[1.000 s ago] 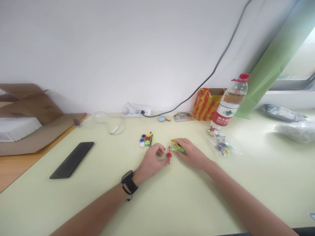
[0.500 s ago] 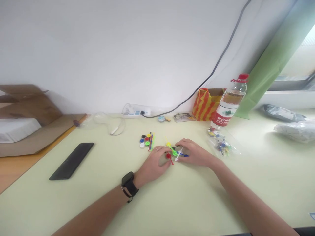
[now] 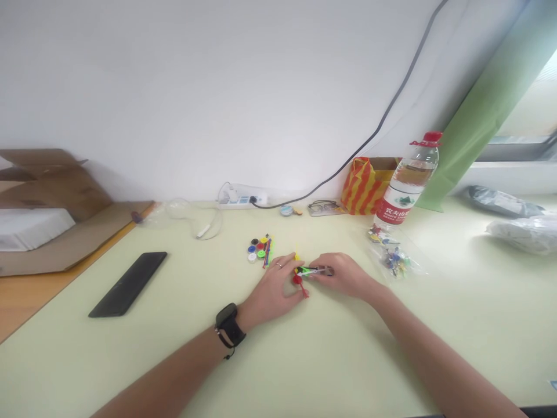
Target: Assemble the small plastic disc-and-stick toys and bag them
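Thumb and fingers of my left hand (image 3: 275, 288) curve round a red plastic arrow (image 3: 297, 280) with a round middle, its tip by the thumb. Opposite it, my right hand (image 3: 344, 274) pinches a bunch of small plastic arrows, among them a white arrow (image 3: 314, 271) and a green arrow (image 3: 304, 270); dark ones lie partly under the fingers. A yellow piece (image 3: 296, 256) shows just beyond the left fingertips. To the left on the table are several coloured discs (image 3: 260, 254) beside a bundle of thin coloured sticks (image 3: 267, 252).
A black flat case (image 3: 128, 284) lies at left, near an open cardboard box (image 3: 52, 261). Along the wall are a power strip (image 3: 243, 198), eyeglasses (image 3: 325, 206) and a striped bag (image 3: 359, 188). A water bottle (image 3: 404, 186) stands behind a clear bag of small parts (image 3: 397, 258).
The arrows at my right hand, spread out before, are now gathered close together, the white one turned nearly level. The red arrow has shifted slightly toward me in my left hand.
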Motion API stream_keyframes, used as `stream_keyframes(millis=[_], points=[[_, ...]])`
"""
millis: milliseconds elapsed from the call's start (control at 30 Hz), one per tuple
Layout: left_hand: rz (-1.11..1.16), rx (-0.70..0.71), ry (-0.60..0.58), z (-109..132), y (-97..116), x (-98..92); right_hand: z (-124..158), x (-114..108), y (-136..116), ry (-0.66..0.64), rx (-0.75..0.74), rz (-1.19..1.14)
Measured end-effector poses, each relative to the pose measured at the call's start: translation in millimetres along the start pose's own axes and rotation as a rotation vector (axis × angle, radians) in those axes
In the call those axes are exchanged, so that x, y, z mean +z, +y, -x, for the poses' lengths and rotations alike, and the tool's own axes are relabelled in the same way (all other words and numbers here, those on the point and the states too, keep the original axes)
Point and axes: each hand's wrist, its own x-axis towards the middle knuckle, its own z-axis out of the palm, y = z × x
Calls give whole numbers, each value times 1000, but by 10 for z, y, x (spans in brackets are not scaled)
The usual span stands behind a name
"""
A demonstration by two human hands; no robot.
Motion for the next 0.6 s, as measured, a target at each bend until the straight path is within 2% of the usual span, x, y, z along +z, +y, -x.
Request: stream_keyframes(millis=[100,267,367,467,600], points=[[67,-6,25,-19,21,-3,-6,32,-24,-5,-43,-43],[246,-66,-4,-43,80,-17,14,52,-60,130,-108,-49],[249,-9,-27,-47,96,-40,35,21,-59,54,-118,-71],[205,54,-10,-50,85,-67,41,-29,-40,-37,-51,-90],[165,39,-6,-56,33,-72,24,-82,-23,-53,8,-103]])
